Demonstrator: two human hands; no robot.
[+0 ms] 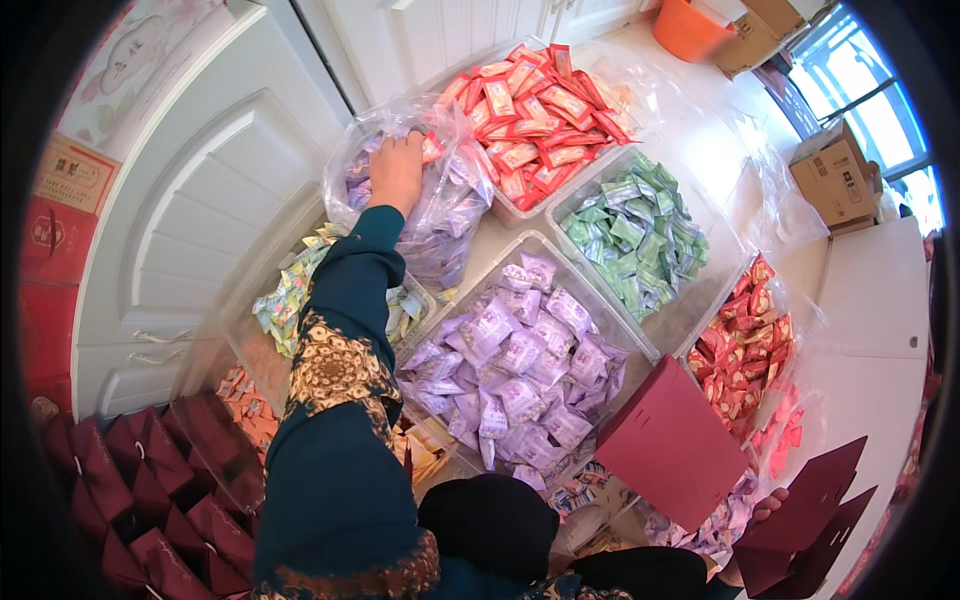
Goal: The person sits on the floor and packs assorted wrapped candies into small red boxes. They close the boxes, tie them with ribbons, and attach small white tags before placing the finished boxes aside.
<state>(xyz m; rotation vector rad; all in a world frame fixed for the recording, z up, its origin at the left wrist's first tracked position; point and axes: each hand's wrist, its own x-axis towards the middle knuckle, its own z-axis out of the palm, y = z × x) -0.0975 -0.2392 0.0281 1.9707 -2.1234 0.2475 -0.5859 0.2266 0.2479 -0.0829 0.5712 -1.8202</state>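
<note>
My left hand [397, 171] reaches into the mouth of a clear plastic bag [450, 217] of purple-wrapped packets. Its fingertips point down among the packets, so whether they grip anything is hidden. A red-wrapped packet [433, 148] lies beside the fingers. At the lower right, my right hand [766, 506] holds a maroon cardboard gift box [671, 446] by its side, with the flaps [814, 517] spread open. The box is tilted above the packets, and its inside is not visible. Below the bag, a clear plastic bin [525, 240] is heaped with lilac packets [517, 352].
Further bins hold red packets [525, 112], green packets [637, 232] and yellow-green packets [292, 292]. Red-and-gold packets [742, 345] lie at right. Several maroon boxes [157, 480] stand lower left. White cabinets [187, 187] border the left. An orange bucket [690, 34] and cardboard boxes [836, 176] stand behind.
</note>
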